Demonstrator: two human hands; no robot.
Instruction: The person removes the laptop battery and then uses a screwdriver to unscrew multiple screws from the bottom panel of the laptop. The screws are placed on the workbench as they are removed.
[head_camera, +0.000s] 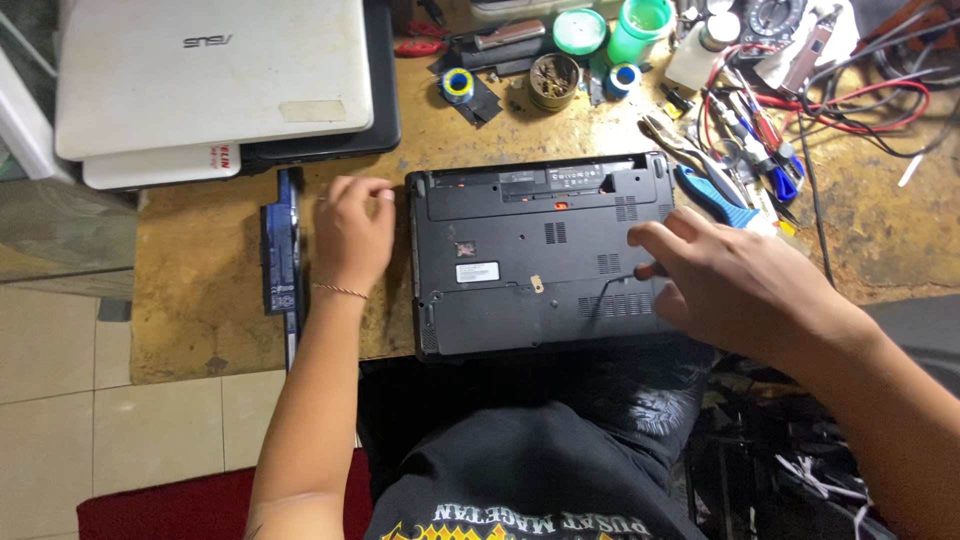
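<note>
At the bottom of the frame the person's lap shows, in a dark printed shirt (520, 490), with a red seat edge (200, 505) at lower left and pale floor tiles (60, 400) beside it.

Just above, at centre frame, a black laptop (530, 255) lies upside down on the worn yellowish table (200, 320), its near edge hanging over the table's front edge above the lap. The battery bay along its far edge stands open.

The right hand (730, 280) rests over the right part of the laptop's underside. Its fingers (655, 240) are pinched narrow on a thin dark screwdriver (610, 285), whose tip slants down to the vented panel.

The left hand (350, 230) lies on the table just beside the laptop's left edge, fingers curled loosely inward and holding nothing that can be seen. A thin bracelet (340, 291) circles the wrist. Left of this hand a long black battery pack (283, 255) lies on the table, apart from the laptop.

Further off, at upper left, a stack of closed laptops (210, 75) sits, a white one on top. Along the top centre stand solder reels (458, 84), a round tin of small parts (553, 80) and green containers (640, 25). At upper right lie blue-handled pliers (715, 195) and a tangle of red and black leads (850, 100).
</note>
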